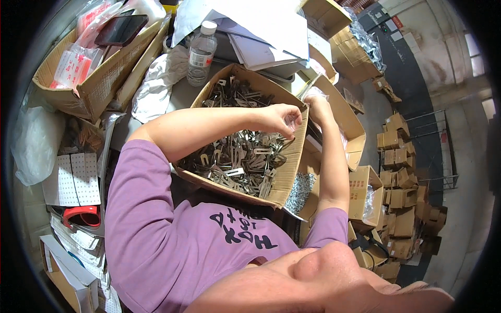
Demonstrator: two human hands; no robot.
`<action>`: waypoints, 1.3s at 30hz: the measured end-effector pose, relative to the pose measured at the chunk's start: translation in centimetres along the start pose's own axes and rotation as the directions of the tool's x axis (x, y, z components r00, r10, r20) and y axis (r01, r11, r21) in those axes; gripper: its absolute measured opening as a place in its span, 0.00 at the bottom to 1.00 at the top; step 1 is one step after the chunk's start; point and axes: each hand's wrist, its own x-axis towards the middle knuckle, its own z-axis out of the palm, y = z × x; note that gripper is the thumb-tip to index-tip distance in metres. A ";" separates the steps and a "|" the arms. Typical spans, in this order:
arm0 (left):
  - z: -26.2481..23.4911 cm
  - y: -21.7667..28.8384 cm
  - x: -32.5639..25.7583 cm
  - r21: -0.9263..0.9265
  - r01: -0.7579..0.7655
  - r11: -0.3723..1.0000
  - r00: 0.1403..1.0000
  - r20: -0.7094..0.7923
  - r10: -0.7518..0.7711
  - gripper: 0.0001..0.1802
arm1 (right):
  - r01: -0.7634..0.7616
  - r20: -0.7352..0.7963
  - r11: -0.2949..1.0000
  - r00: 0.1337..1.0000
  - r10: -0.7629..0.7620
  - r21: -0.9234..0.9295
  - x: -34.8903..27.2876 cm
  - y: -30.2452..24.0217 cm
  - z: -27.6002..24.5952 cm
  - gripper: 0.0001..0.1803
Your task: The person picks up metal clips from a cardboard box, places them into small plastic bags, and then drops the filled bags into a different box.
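Pinching a small clear plastic bag [293, 121] between left hand [276, 117] and right hand [318, 107], above the cardboard box [292, 156] of metal clips [240, 151], risking spilling through loosening grip.

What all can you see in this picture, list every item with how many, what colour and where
Cardboard box of flat metal clips: one box, brown, centre; clips silvery, too many to count.
Clear plastic bag: one, pinched between both hands.
Water bottle: one, clear with white cap, upper centre.
Phone: one, dark, in the upper left box.
Papers: a white stack, top centre.
Tape dispenser: one, red, lower left.
Small cardboard boxes: many, brown, on the floor at right.
Left hand: over the clip box, at the bag.
Right hand: at the bag's right side.
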 end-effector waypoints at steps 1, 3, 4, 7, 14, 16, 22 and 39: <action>0.0 0.0 0.0 -0.006 0.013 1.000 1.000 0.005 -0.013 0.23 | 0.033 -0.028 0.998 0.999 -0.034 -0.051 -0.3 -0.2 -0.2 0.13; 0.0 0.1 0.0 0.001 0.006 1.000 1.000 0.004 -0.006 0.23 | 0.025 -0.045 0.998 0.999 -0.028 -0.063 -0.7 0.2 -0.2 0.12; 0.0 0.1 0.1 0.005 0.012 1.000 1.000 0.000 -0.012 0.23 | -0.010 -0.051 1.000 0.999 0.009 -0.013 -0.9 0.3 -0.1 0.12; -0.1 -0.1 0.3 0.025 0.025 0.999 1.000 -0.003 -0.025 0.23 | -0.031 -0.040 0.998 0.999 0.029 -0.053 -0.5 1.2 0.6 0.12; -0.2 -0.2 0.1 0.056 0.020 0.998 1.000 -0.011 -0.019 0.23 | -0.103 0.044 0.968 0.992 0.116 -0.230 -0.3 -1.0 -0.8 0.15; -0.2 0.0 0.1 0.074 0.010 0.997 1.000 -0.018 -0.009 0.23 | -0.113 -0.012 0.982 0.994 0.112 -0.149 -0.5 0.3 -0.4 0.15; -0.1 0.3 0.0 0.055 0.018 0.998 1.000 -0.022 -0.017 0.23 | 0.107 -0.389 0.768 0.900 0.195 0.632 -2.5 1.0 -1.0 0.13; 0.5 0.8 -0.3 -0.090 0.005 0.996 0.998 0.065 0.001 0.22 | 0.325 -0.350 0.813 0.923 -0.160 0.484 -11.9 -7.2 -3.6 0.06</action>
